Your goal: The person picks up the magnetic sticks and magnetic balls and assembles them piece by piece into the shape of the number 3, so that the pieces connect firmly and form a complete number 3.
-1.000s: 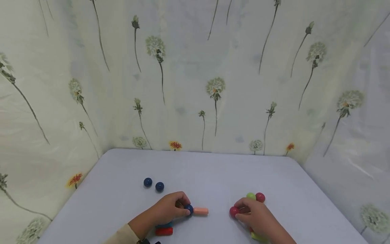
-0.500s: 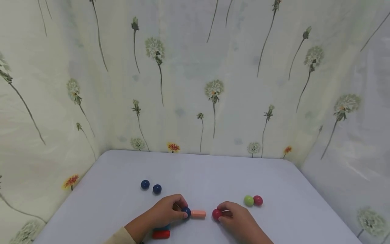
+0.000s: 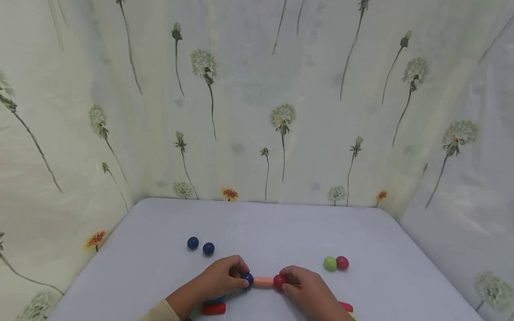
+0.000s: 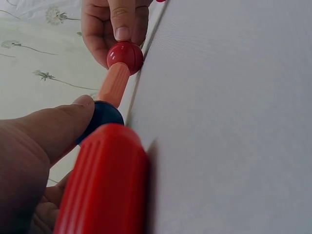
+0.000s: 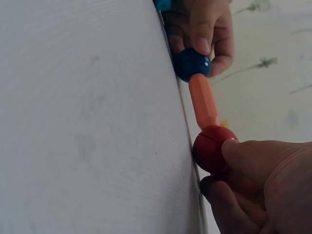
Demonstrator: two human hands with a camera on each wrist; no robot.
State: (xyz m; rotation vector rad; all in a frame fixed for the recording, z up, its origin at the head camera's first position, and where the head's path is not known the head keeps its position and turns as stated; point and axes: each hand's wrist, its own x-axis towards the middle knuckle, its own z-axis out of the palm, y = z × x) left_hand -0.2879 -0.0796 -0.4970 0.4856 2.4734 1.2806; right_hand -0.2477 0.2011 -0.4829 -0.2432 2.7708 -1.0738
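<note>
My left hand (image 3: 220,277) pinches a dark blue ball (image 3: 248,279) between thumb and fingers. A peach-orange ribbed stick (image 3: 263,282) reaches from that ball to a red ball (image 3: 279,282), which my right hand (image 3: 309,287) pinches from the other side. The three pieces lie in one line, low over the white table. In the right wrist view the orange stick (image 5: 204,101) meets both balls; whether its end is seated inside the red ball (image 5: 213,149) is unclear. Close to the left wrist camera, a red ribbed stick (image 4: 108,180) hides part of the blue ball.
Two dark blue balls, one farther left (image 3: 192,243) and one nearer (image 3: 208,248), sit beyond my left hand. A lime ball (image 3: 330,263) touches another red ball (image 3: 342,263) at right. Near my wrists lie a blue stick (image 3: 215,300) and red stick (image 3: 346,306). Patterned curtains surround the white table (image 3: 257,227).
My right hand has carried the red ball leftward from beside the lime ball to the orange stick's free end. My left hand keeps its hold on the blue ball, nearly in place.
</note>
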